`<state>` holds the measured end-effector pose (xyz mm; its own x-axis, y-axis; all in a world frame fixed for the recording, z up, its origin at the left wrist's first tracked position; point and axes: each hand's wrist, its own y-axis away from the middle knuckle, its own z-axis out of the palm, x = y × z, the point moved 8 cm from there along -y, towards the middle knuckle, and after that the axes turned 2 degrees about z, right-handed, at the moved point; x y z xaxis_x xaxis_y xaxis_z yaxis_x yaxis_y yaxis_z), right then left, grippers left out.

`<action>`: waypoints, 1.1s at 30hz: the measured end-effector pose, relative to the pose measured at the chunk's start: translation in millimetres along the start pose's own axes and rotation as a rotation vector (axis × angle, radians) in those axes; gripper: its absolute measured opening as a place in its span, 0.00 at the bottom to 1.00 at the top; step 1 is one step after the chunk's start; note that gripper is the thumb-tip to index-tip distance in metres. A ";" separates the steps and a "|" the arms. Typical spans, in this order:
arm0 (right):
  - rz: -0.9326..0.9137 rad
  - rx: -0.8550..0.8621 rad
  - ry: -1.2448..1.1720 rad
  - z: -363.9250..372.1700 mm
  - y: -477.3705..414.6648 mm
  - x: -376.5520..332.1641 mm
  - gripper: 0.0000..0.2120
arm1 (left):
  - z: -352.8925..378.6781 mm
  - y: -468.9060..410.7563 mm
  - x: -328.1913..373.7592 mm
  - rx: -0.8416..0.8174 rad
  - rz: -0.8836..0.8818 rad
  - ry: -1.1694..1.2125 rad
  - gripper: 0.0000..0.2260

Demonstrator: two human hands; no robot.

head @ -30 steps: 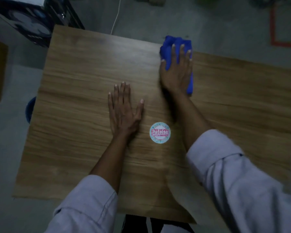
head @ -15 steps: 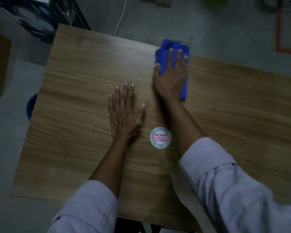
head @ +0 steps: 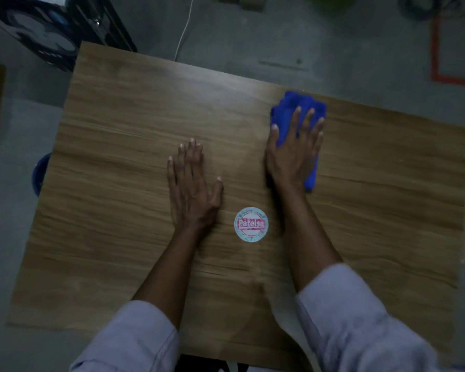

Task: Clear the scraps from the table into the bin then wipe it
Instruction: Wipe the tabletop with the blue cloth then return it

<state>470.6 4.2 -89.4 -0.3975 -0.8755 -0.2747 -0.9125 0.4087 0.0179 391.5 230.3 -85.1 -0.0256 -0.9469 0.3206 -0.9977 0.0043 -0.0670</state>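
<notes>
A folded blue cloth (head: 293,106) lies on the wooden table (head: 118,157), near its far edge and right of centre. My right hand (head: 293,154) presses flat on the cloth with straight, spread fingers. My left hand (head: 192,183) rests flat on the bare wood at the table's middle, fingers straight and holding nothing. A round white and pink sticker (head: 251,224) sits on the tabletop between my two wrists. I see no scraps on the wood.
A blue bin (head: 39,174) peeks out from under the table's left edge. A dark box (head: 38,36) stands on the floor at the far left, with a white cable (head: 184,30) beside it. Red tape (head: 435,49) marks the floor at the far right.
My right hand slid the blue cloth left along the far edge and then back to the right. My left hand stayed planted on the table.
</notes>
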 end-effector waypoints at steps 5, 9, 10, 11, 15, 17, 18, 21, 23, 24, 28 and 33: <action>-0.540 -0.138 -0.015 28.9 21.0 -106.1 0.32 | 0.5 -2.6 -2.9 -0.013 -0.019 0.018 0.37; -0.798 -0.207 0.014 23.1 7.3 -77.5 0.31 | -1.7 -1.6 -1.1 -0.025 -0.012 0.008 0.38; -0.690 -0.174 0.028 18.0 -20.1 -64.3 0.31 | -1.4 -1.8 -1.2 -0.031 -0.006 -0.001 0.38; -0.530 -0.144 0.027 11.7 -48.7 -50.0 0.31 | -0.7 -1.5 -0.8 -0.038 -0.001 -0.010 0.38; -0.245 -0.093 -0.023 16.1 -48.4 -62.9 0.33 | 2.2 -4.0 -1.3 -0.065 -0.007 -0.049 0.38; -0.464 -0.118 -0.064 28.5 7.9 -98.7 0.32 | 3.1 -4.0 -3.2 -0.060 -0.007 -0.034 0.38; -0.598 -0.152 -0.088 31.4 35.7 -106.3 0.31 | 3.0 -3.8 -4.0 -0.051 -0.003 -0.020 0.37; -0.642 -0.143 -0.131 18.6 58.1 -59.2 0.30 | 4.4 -3.4 -5.0 -0.059 0.001 -0.004 0.38; -0.319 -0.039 -0.101 -1.5 38.5 8.9 0.31 | 3.9 -3.9 -3.2 -0.070 -0.008 -0.007 0.39; -0.137 0.001 -0.059 -10.2 27.5 41.8 0.32 | 3.2 -3.8 -2.2 -0.072 -0.012 -0.007 0.39; 0.109 0.034 -0.034 -18.1 -28.8 63.8 0.34 | 4.5 -3.0 -0.6 -0.075 -0.015 -0.027 0.39; -0.240 -0.040 -0.029 4.2 -54.0 -18.2 0.32 | 2.2 -4.0 -1.6 -0.064 -0.025 -0.007 0.39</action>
<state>527.5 -0.9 -89.4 -0.1662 -0.9382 -0.3035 -0.9838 0.1786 -0.0131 395.6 231.1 -87.5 0.0000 -0.9492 0.3148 -1.0000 0.0005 0.0014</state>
